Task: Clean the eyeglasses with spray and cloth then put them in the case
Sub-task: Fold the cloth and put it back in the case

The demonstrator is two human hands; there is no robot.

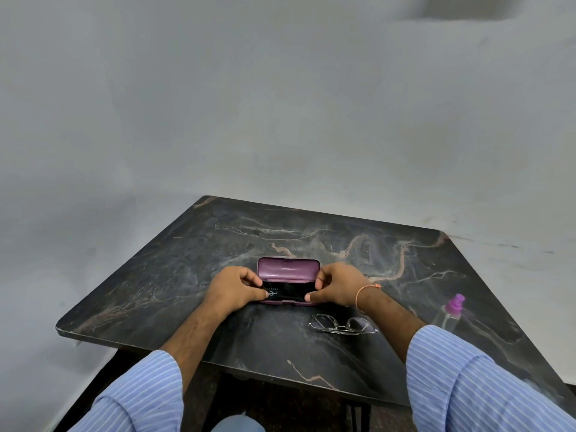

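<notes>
A purple glasses case (pixel 288 269) lies open in the middle of the dark marble table (pixel 187 269), lid raised toward the far side. Inside lies a black cloth (pixel 288 290) with pale lettering. My left hand (pixel 237 288) pinches the cloth's left end and my right hand (pixel 338 286) pinches its right end, both resting over the case. The metal-framed eyeglasses (pixel 343 325) lie folded on the table just below my right wrist. A clear spray bottle (pixel 452 311) with a purple cap stands at the right, near the table's edge.
The table's left corner (pixel 62 328) and near edge are close to my body. Grey wall and floor surround the table. My striped blue sleeves fill the lower corners, and a knee (pixel 238 424) shows under the near edge.
</notes>
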